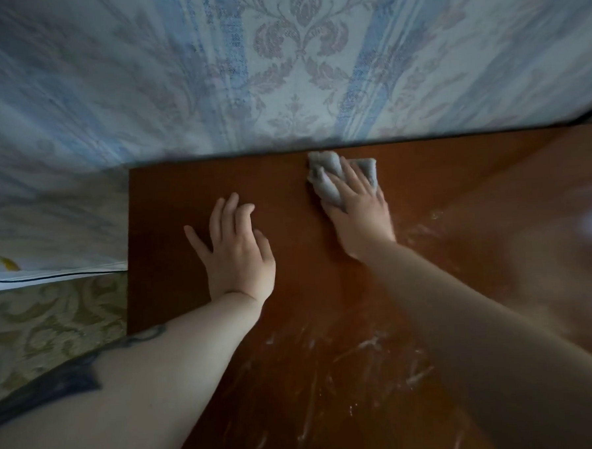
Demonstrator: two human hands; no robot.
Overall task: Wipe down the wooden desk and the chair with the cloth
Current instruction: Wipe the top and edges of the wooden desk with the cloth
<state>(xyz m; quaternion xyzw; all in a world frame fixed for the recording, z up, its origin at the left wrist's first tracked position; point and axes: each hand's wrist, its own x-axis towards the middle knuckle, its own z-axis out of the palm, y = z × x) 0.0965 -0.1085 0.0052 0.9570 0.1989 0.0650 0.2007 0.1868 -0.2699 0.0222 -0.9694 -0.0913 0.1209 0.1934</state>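
Note:
The reddish-brown wooden desk (169,196) fills the lower middle and right of the head view. A crumpled grey cloth (329,174) lies near the desk's far edge. My right hand (359,210) presses flat on top of the cloth with fairly straight fingers, blurred by motion. My left hand (236,251) rests flat on the desk to the left of it, fingers spread and holding nothing. Whitish smears (359,348) streak the desk surface nearer to me. No chair shows in the frame.
A patterned blue-and-white wall (279,70) stands directly behind the desk's far edge. Left of the desk lies a green patterned carpet (53,323), with a white skirting strip (50,271) and a dark cable along the wall's foot. A bright glare sits on the desk at far right.

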